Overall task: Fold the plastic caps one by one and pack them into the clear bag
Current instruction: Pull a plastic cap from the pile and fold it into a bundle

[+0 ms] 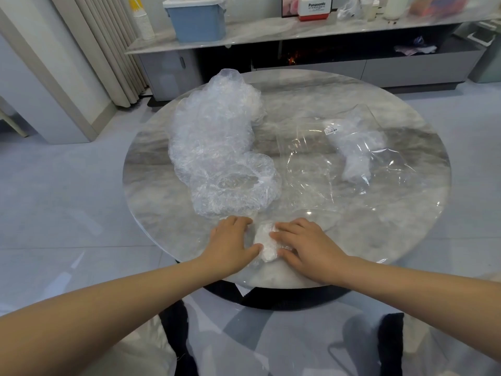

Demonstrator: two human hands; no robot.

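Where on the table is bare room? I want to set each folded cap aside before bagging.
Bare marble lies right of the right hand, below the clear bag, and in a strip left of the left hand along the table rim. The heap of unfolded caps crowds the left-centre; the folded cap fills the gap between the hands.

You had a single wide-angle head camera, looking forward and steeply down from above the near edge of the round table (406, 240). It sat close over that edge, with the far edge and the cabinet (298, 36) behind toward the frame's top.
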